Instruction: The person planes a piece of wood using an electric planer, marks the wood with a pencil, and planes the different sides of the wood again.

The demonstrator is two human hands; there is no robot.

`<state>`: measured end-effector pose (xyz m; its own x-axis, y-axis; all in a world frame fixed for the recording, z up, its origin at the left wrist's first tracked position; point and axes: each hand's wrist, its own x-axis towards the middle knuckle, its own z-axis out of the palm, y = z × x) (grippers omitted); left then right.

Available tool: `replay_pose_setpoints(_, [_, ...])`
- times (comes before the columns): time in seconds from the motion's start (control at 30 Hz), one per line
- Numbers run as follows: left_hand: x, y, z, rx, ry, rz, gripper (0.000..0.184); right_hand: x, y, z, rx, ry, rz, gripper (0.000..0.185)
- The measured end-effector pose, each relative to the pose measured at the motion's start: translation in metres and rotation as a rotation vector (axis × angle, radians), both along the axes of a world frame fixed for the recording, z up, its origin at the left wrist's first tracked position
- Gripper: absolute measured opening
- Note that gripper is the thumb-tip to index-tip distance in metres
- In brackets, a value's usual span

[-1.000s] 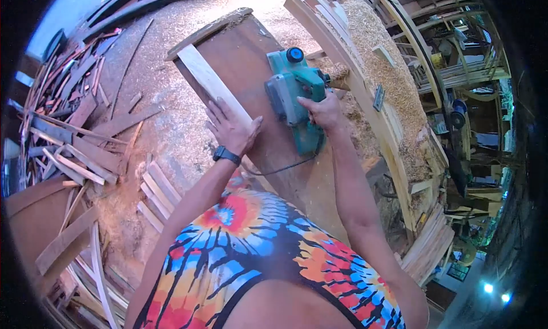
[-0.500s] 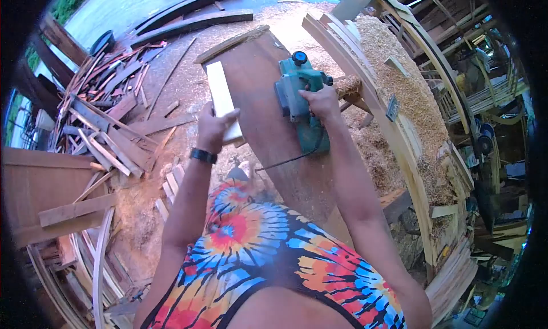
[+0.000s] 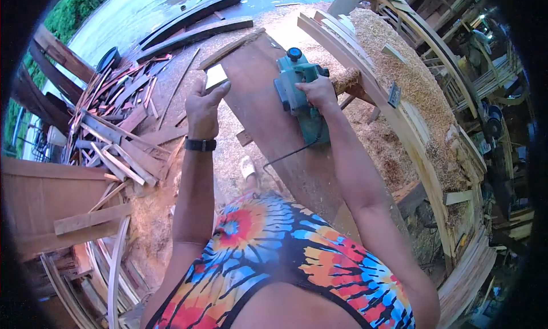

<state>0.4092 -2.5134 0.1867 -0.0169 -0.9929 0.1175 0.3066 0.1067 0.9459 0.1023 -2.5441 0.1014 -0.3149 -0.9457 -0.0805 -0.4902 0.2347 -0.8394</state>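
A pale wooden board point(image 3: 216, 76) is gripped in my left hand point(image 3: 204, 109), beyond the left edge of the workbench; only a short part of it shows past my fingers. My right hand point(image 3: 321, 94) is wrapped round the handle of a green electric planer point(image 3: 295, 89), which rests on the brown bench top point(image 3: 260, 95). Wood shavings point(image 3: 346, 81) bunch at the planer's right side. Its black cord point(image 3: 288, 155) trails over the bench toward my body.
A long curved beam point(image 3: 394, 120) runs along the right, with heaped shavings point(image 3: 408, 81) behind it. Scrap wood point(image 3: 117, 101) is piled on the left. Two dark beams point(image 3: 194, 37) lie at the back. A brown panel point(image 3: 51, 186) stands at lower left.
My left hand has moved up and left, turning the board so that less of its length shows. My right hand stays on the planer. The view has shifted slightly.
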Motion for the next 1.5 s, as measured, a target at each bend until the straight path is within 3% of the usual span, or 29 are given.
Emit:
replay_pose_setpoints(0.27, [0.000,-0.007,-0.001,-0.029,0.013,0.060,0.060,0.004,0.005,0.013,0.028,0.011,0.017,0.041])
replay_pose_setpoints(0.37, [0.004,-0.014,-0.004,0.040,0.104,0.036,0.101,0.007,0.011,0.021,0.052,-0.002,0.006,0.040])
replay_pose_setpoints(0.47, [0.006,-0.018,-0.005,0.042,0.132,0.007,0.104,0.003,0.006,0.008,0.023,0.003,0.002,0.040])
replay_pose_setpoints(0.57, [0.000,-0.017,-0.004,0.006,0.077,0.091,0.055,0.001,0.002,0.005,-0.006,0.025,0.015,0.040])
replay_pose_setpoints(0.67, [0.001,-0.018,-0.007,0.007,0.065,0.091,0.055,0.000,0.003,0.002,-0.022,0.004,0.002,0.040])
replay_pose_setpoints(0.77, [0.004,-0.014,0.002,0.018,0.113,-0.023,0.100,-0.002,-0.001,-0.008,-0.053,-0.004,-0.004,0.041])
replay_pose_setpoints(0.87, [-0.002,-0.015,-0.009,-0.016,0.070,0.115,0.061,0.001,0.002,-0.004,-0.113,0.000,0.029,0.031])
replay_pose_setpoints(1.0, [-0.002,-0.010,0.003,-0.027,0.035,0.046,0.069,0.002,0.006,0.005,-0.061,-0.026,0.039,0.025])
replay_pose_setpoints(1.1, [-0.002,-0.012,0.000,-0.029,0.052,0.043,0.071,0.003,0.007,0.005,-0.057,-0.059,0.011,0.040])
replay_pose_setpoints(1.2, [-0.007,-0.010,-0.002,-0.004,0.063,0.138,0.065,0.001,0.004,0.002,-0.046,-0.020,0.009,0.040])
replay_pose_setpoints(1.5, [-0.008,-0.014,-0.003,-0.039,0.075,0.051,0.061,0.006,0.008,0.012,-0.023,-0.041,-0.015,0.038])
